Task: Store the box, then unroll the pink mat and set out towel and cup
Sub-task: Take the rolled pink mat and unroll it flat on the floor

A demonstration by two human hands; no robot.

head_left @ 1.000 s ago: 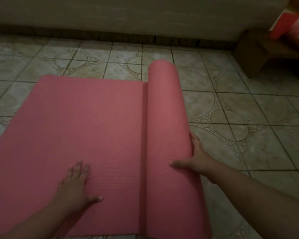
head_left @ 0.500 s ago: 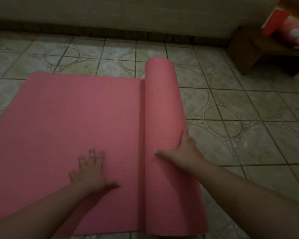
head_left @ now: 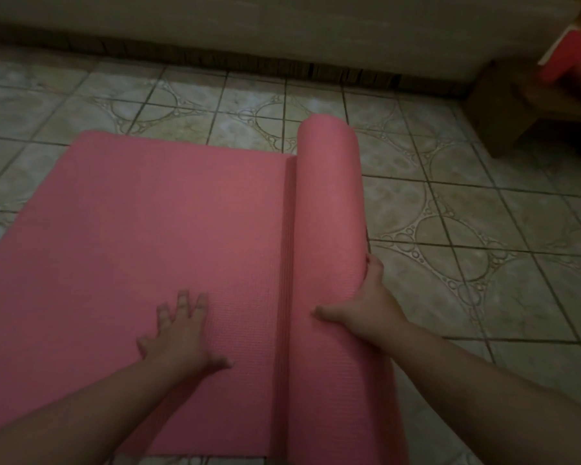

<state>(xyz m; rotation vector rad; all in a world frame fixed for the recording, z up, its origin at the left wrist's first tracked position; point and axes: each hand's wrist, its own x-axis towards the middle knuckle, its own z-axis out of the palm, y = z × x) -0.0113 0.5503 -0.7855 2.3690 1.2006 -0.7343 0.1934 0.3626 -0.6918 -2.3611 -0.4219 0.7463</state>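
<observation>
Mat half unrolled on the floor, hands shifted in toward the roll.

The mat (head_left: 155, 223) lies flat at left on the tiled floor (head_left: 483, 263), its roll (head_left: 329, 203) right; unrolling is underway. Since a second ago the left hand (head_left: 178, 333) has slid nearer the roll, flat, fingers spread, gripping nothing; the right hand (head_left: 366, 307) cups the roll's right side. No box, towel or cup is identifiable.

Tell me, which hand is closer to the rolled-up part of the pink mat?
Right. The right hand cups the roll on its right side, touching it; the left hand lies flat on the unrolled part, apart from the roll.
</observation>
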